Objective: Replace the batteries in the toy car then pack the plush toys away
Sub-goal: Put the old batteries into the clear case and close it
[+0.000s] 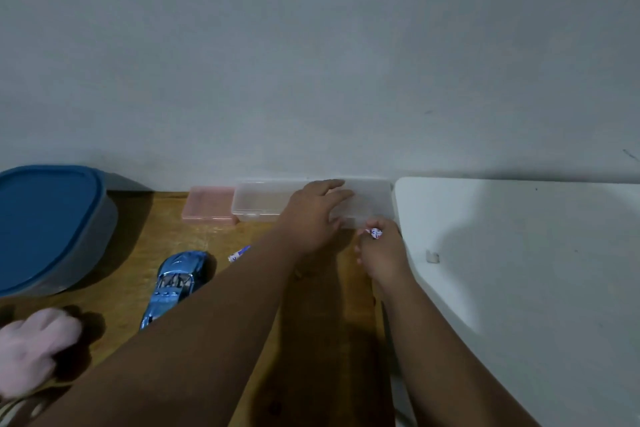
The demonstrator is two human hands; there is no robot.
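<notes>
The car (176,282), blue and shiny, lay on the wooden table (242,239), near the left forearm and partly hidden behind it. Beyond its far end lay a small battery (239,255) with a white and blue wrap. The left hand (313,215) rested palm down on a clear box (263,199) at the wall, fingers spread flat over its lid, gripping nothing. The right hand (381,248) sat just beside it at the box's near right corner, fingers curled around a second battery (375,233) whose patterned end showed above the knuckles. A pink box (209,204) touched the clear box on its left. A large tub with a blue lid (45,222) stood at the far left. A pale plush toy (34,350) lay at the near left edge, blurred. A white table (519,270) adjoined the wooden one on the right, with a small pale object (432,256) on it.
</notes>
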